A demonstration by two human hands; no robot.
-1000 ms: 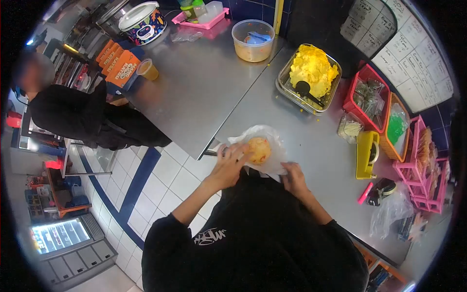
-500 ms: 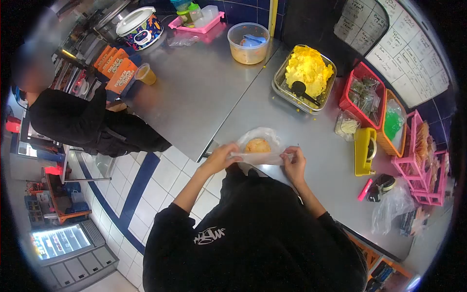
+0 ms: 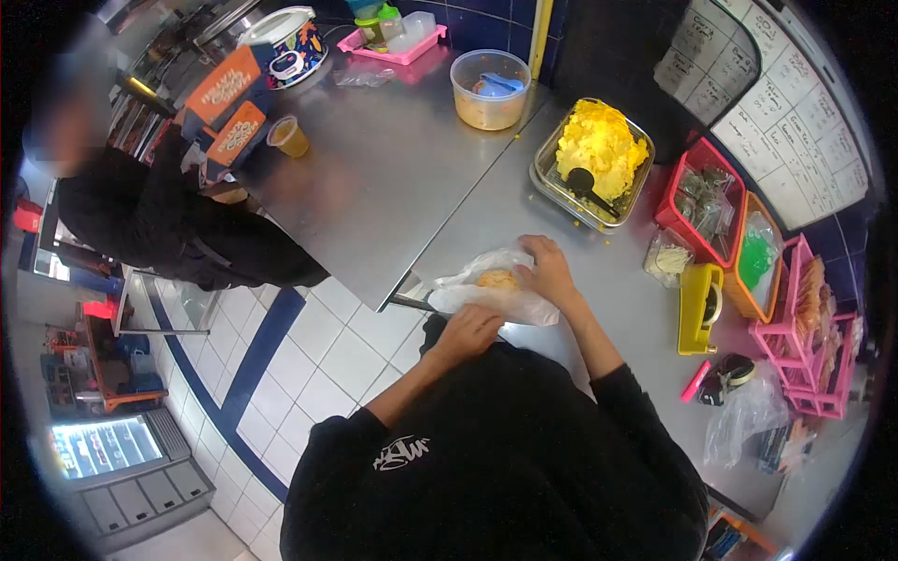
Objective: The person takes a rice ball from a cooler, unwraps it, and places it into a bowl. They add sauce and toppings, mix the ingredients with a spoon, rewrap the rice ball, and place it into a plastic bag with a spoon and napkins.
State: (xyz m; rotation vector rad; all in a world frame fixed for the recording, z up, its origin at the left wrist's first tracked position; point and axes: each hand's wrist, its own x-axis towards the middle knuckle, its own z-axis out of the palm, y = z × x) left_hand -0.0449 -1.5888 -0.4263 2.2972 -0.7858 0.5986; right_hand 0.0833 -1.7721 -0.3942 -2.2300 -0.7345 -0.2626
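A translucent white wrapping sheet (image 3: 528,307) lies crumpled on the steel table near its front edge. On it sits a round, flattish orange-yellow food portion (image 3: 497,280), partly covered by the sheet. My left hand (image 3: 470,333) is at the sheet's near side, fingers together and bent over its edge. At the right side, my right hand (image 3: 548,268) curves its fingers around the sheet's edge, with the thumb close to the food. The fingertips of both hands are partly hidden.
Beyond are a tray of yellow food (image 3: 601,154) with a black scoop (image 3: 589,190) and a round tub (image 3: 489,107). To the right stand a red basket (image 3: 680,234), yellow tape dispenser (image 3: 694,313) and pink rack (image 3: 781,346). At left, a person in black (image 3: 159,220) handles orange boxes (image 3: 223,86).
My right hand has moved up along the sheet's right side, and my left hand has shifted down and right. The sheet now folds around the food. The other person has raised an orange box.
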